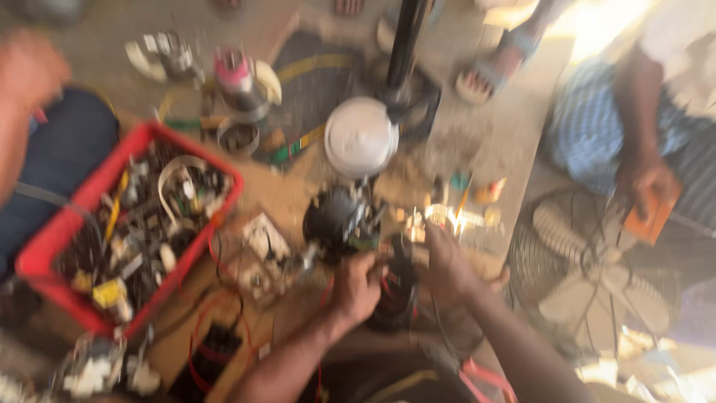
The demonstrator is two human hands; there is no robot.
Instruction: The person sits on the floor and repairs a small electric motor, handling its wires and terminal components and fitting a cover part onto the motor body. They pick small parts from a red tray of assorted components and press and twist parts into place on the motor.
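Note:
The picture is motion-blurred. My left hand [356, 287] is closed around a thin tool whose tip points at a dark round motor-like part [339, 218] on the work surface. My right hand [447, 261] grips a black cylindrical part with red wiring [395, 295] that sits between both hands. A white round cap [360, 136] lies just beyond the dark part.
A red crate [56, 239] full of small parts stands at the left. Red wires [216, 313] and loose components lie in front of it. A fan guard with blades [597, 261] is at the right, beside another person's hand holding an orange object [652, 216].

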